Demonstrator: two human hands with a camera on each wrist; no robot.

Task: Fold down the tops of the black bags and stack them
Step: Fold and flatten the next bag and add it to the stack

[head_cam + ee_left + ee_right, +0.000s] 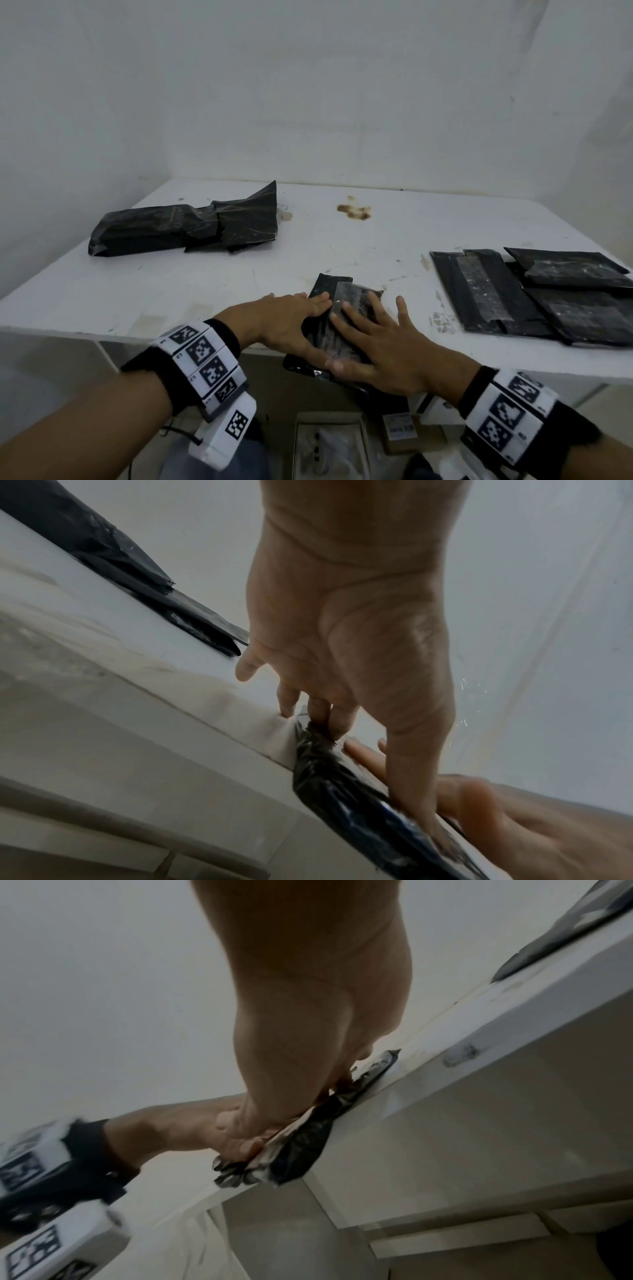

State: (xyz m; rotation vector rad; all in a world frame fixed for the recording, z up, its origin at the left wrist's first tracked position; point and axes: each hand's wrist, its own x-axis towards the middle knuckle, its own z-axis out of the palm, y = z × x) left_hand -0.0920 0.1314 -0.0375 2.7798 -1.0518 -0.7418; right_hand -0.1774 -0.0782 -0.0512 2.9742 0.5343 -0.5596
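Bag (pixel 337 320) flat at near edge of surface (pixel 205 274), end overhanging. Left hand (pixel 291 322) and right hand (pixel 383 346): grip wide, fingers straight, pressing. Advice: press crease firmly, then move onto stack (pixel 534 294).

Dim, even light; wrist views blurred, distorted.

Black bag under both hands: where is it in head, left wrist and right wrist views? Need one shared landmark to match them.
Head: the black bag lies bottom centre, overhanging the table's front edge, under the left hand and right hand.
Left wrist: the bag runs lower centre to bottom right, under the fingers.
Right wrist: the bag sits centre, crumpled over the edge.
Shared landmark: the table's front edge, which the bag crosses in every view.
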